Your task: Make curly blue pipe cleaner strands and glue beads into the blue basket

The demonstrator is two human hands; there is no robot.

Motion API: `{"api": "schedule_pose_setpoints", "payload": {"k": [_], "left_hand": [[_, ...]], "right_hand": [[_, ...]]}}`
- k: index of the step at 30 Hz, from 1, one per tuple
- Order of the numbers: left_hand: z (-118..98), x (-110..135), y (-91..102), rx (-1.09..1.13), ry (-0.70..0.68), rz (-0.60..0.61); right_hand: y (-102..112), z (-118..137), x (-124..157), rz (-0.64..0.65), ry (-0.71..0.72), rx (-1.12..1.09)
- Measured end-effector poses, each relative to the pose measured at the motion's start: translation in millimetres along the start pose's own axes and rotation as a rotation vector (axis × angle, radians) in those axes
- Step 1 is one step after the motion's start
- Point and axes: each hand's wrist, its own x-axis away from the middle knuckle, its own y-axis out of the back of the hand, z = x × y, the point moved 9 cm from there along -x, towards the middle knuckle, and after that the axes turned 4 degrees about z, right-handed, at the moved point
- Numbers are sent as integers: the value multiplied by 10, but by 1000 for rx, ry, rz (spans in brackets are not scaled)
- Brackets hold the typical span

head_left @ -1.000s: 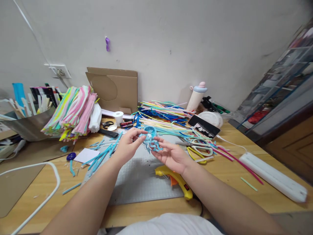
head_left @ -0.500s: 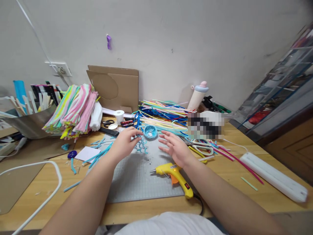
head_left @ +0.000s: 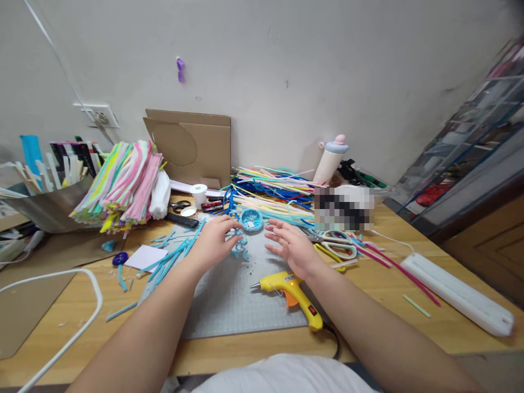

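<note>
My left hand hovers over the grey cutting mat, its thumb and fingers apart. Just beyond its thumb lie curled pale-blue pipe-cleaner pieces, partly hidden by the hand. My right hand is open, fingers spread and palm turned inward, holding nothing. Between the hands and slightly farther back sits a small round blue bowl-like piece with something whitish inside. A yellow hot glue gun lies on the mat below my right hand, nozzle to the left, with an orange light lit.
Scissors lie right of my right hand. Several blue pipe cleaners lie left, near a white paper square. A pile of coloured pipe cleaners is at the back. A white power strip lies right; cardboard leans on the wall.
My left hand has shifted slightly right, now covering part of the blue curls, which look more bunched. My right hand and the glue gun have hardly moved.
</note>
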Motion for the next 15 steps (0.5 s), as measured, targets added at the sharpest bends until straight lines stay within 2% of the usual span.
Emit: {"api": "schedule_pose_setpoints", "payload": {"k": [15], "left_hand": [[-191,23,-67,12,-106,93]], "right_hand": [[-20,20,-1,21,16,99]]}}
